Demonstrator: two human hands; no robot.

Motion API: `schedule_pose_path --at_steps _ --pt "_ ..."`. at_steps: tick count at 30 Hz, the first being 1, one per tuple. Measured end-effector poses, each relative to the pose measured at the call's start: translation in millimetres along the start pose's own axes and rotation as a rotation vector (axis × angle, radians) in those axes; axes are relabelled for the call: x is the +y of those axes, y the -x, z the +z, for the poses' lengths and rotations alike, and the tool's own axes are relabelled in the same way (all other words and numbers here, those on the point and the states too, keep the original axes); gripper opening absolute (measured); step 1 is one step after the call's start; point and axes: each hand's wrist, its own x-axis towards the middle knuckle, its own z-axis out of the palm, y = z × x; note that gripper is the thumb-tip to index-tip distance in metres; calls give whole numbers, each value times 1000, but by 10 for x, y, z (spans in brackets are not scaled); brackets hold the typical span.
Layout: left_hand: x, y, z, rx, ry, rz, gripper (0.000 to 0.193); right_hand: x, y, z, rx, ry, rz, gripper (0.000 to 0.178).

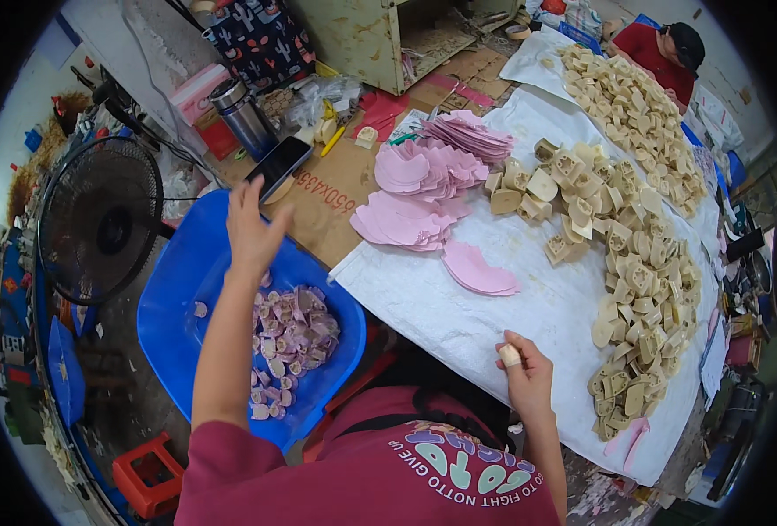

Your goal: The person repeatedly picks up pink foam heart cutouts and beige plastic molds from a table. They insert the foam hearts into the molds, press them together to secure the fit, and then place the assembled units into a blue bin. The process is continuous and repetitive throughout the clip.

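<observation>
My left hand (pixel 255 232) is over the far rim of a blue basin (pixel 165 307), fingers spread and nothing visible in them. Its fingertips overlap the near edge of a dark phone (pixel 285 165); I cannot tell whether they touch. Inside the basin lies a heap of small pieces covered in pink (pixel 294 331). Low over the white sheet (pixel 432 302), near its front edge, my right hand (pixel 531 375) has its fingers bent together. Something pale (pixel 510 354) shows at its thumb, either a covering or a small piece. Beyond it lie stacked pink cut sheets (pixel 428 167) and a single pink sheet (pixel 481 270).
Many beige moulded pieces (pixel 638 280) are heaped along the right of the table. A steel flask (pixel 244 118) and a yellow pen (pixel 332 142) are at the back left. A black fan (pixel 99 219) stands left of the basin, above a red stool (pixel 147 475). Another person (pixel 656 57) is at the far right.
</observation>
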Motion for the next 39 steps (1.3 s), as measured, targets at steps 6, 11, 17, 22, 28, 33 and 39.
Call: schedule_pose_path --at_steps 6,11,17,22,28,33,39 --pt "-135 -924 315 -392 -353 -231 86 82 -2 -26 2 5 -39 26" --pt "-537 -935 564 -310 -139 -88 82 48 -49 -61 1 49 -41 24" --pt "-626 -888 528 -274 -67 -175 94 -397 -527 71 10 432 -366 23" --pt "-28 -708 413 -159 -163 -166 103 -600 -941 348 -89 772 -561 19" --pt "1245 305 410 -59 321 295 57 -424 -1025 442 -87 870 -577 14" --pt "1924 922 500 -199 823 420 39 -443 -1056 395 -101 690 -421 11" --pt "1985 1164 580 -325 862 369 28 -525 -1114 335 -149 633 -285 12"
